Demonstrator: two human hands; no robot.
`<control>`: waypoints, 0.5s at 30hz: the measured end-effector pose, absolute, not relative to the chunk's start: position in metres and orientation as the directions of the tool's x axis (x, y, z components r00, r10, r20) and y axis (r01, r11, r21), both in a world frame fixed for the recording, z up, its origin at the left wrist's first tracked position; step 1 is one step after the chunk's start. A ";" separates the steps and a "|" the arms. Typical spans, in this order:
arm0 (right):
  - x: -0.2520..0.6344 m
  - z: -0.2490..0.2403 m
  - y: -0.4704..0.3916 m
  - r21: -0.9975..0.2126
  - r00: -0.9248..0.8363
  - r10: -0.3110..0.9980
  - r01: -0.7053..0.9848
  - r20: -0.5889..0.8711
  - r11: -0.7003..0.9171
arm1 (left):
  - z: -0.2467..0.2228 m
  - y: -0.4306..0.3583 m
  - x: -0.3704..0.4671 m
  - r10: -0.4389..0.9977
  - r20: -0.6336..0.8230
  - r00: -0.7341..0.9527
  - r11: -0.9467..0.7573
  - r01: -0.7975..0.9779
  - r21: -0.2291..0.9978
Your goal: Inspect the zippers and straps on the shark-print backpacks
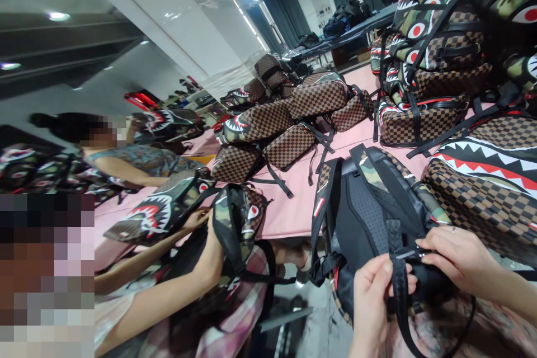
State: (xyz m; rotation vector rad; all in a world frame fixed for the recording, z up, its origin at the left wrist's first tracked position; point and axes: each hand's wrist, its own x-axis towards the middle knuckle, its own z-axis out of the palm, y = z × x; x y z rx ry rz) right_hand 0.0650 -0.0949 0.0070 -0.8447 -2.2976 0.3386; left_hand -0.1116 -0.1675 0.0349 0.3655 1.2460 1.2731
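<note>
A black backpack (361,210) with camouflage and checkered parts leans at the table's front edge, its padded back toward me. My left hand (372,293) is closed on a black webbing strap (401,299), thumb on top, near the strap's upper end. Just to the right, my right hand (455,254) pinches a small dark shiny piece (413,253) between thumb and fingers. That piece meets the strap close to my left fingertips; its exact kind is too small to tell. The strap's loose length hangs in a loop below my hands.
A co-worker's hands (212,251) handle another backpack (247,207) at my left. Another person (121,151) sits beyond. On the pink table (289,212) lie several checkered bags (289,145). Shark-face backpacks (432,61) are piled at right, with one (482,179) close beside mine.
</note>
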 end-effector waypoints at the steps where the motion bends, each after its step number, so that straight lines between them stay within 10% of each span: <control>1: 0.065 0.007 -0.095 -0.431 -0.599 0.644 0.480 0.476 0.764 | 0.034 -0.168 -0.112 0.851 -0.488 -0.192 0.342 -0.503 0.794; 9: 0.062 0.010 -0.092 -0.415 -0.667 0.592 0.430 0.453 0.802 | 0.029 -0.172 -0.113 0.867 -0.455 -0.203 0.337 -0.435 0.835; 15: 0.063 0.012 -0.092 -0.739 -0.609 0.731 0.332 0.306 0.586 | 0.025 -0.169 -0.116 0.871 -0.458 -0.177 0.334 -0.468 0.818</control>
